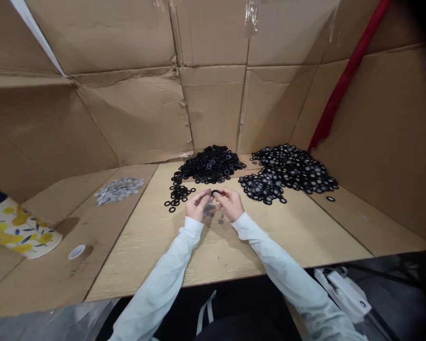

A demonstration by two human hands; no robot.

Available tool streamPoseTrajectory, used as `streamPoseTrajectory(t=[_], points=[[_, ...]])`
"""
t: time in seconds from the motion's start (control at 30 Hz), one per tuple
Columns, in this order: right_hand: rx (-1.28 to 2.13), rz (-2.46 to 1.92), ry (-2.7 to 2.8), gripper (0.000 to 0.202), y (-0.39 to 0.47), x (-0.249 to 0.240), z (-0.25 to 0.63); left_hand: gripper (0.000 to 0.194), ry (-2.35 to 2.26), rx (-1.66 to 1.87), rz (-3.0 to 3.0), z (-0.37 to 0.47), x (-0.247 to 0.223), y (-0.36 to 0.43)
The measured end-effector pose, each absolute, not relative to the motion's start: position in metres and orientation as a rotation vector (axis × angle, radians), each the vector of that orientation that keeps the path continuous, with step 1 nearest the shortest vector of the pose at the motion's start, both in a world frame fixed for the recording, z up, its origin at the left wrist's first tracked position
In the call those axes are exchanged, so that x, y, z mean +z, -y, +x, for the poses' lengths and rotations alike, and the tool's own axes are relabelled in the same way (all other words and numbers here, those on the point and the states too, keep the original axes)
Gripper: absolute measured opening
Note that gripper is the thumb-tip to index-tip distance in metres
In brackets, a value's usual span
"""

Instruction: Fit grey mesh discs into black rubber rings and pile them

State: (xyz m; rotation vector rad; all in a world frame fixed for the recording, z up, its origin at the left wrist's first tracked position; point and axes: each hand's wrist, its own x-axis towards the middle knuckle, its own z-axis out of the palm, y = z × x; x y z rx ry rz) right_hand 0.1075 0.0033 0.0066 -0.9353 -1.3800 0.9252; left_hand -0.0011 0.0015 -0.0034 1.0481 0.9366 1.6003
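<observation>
Between my fingertips, above the pale board, is a small black ring (pixel 215 193). My right hand (pixel 230 202) pinches it from the right side. My left hand (pixel 197 204) is closed too, with thumb and fingertips meeting at the ring's left edge. Whether a disc sits in the ring is too small to tell. Several loose grey discs (pixel 209 210) lie on the board below and between my hands. Just beyond my left hand, loose black rings (pixel 178 193) spread out from a large heap of black rings (pixel 213 163).
Black rings with pale centres (pixel 291 168) are heaped at the back right. A pile of pale discs (pixel 119 190) lies at the left. A floral-patterned cylinder (pixel 19 227) and a small white cap (pixel 77 252) are at the far left. Cardboard walls (pixel 213 104) enclose the back and sides.
</observation>
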Motion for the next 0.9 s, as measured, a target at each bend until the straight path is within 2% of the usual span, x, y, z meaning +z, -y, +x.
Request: streamPoseTrajectory(t=[0.27, 0.6, 0.77, 0.9], points=[[0.906, -0.945, 1.443, 0.023, -0.004, 0.003, 0.109, 0.022, -1.024, 1.556, 1.183, -0.003, 0.001, -0.003], [0.485, -1.157, 1.519, 0.015, -0.006, -0.004, 0.108, 0.016, -1.182, 1.656, 1.315, 0.008, 0.002, 0.006], [0.542, -1.136, 1.515, 0.014, -0.006, -0.003, 0.109, 0.016, -1.154, 1.71, 1.331, 0.008, -0.004, 0.005], [0.798, -0.982, 1.53, 0.016, -0.007, -0.001, 0.113, 0.019, -1.086, 1.622, 1.16, 0.006, -0.002, 0.003]])
